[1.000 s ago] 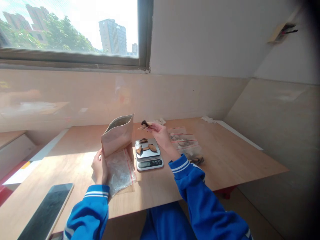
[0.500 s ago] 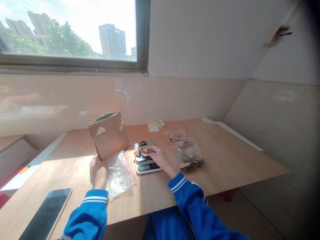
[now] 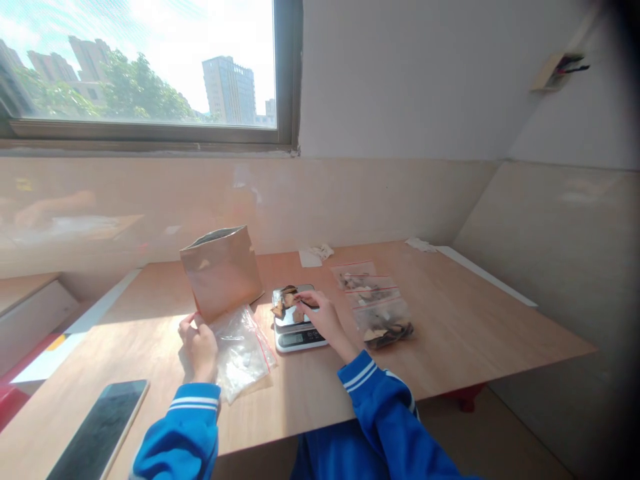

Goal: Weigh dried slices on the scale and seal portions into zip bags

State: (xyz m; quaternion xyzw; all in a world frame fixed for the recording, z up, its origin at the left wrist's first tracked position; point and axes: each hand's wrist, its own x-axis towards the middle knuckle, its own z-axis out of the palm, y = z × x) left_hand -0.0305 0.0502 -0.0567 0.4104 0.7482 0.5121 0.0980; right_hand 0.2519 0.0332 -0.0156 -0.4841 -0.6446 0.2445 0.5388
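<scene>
A digital scale [image 3: 293,341] stands on the table with brown dried slices [image 3: 283,305] heaped on its metal plate. Over that plate is my right hand [image 3: 323,317], thumb and fingertips pinched around a small dried slice, partly covered by the fingers. My left hand [image 3: 200,343] rests on the table with curled fingers, at the lower left corner of an upright kraft paper bag [image 3: 223,277], and appears to grip that corner. The bag's mouth gapes open. Between the hands lies a clear zip bag [image 3: 243,357] with a red seal line, flat and partly beside my left wrist.
Several clear zip bags [image 3: 383,313] of dried pieces overlap right of the scale. A phone [image 3: 100,430] lies at the table's front left. Crumpled white paper [image 3: 320,252] is near the wall, with another piece [image 3: 420,245] farther right. The wooden table [image 3: 475,320] meets the tiled wall.
My right hand has let most of its dried slices down onto the scale, where the heap is larger. My left hand has turned slightly at the bag's corner. The view has shifted a little.
</scene>
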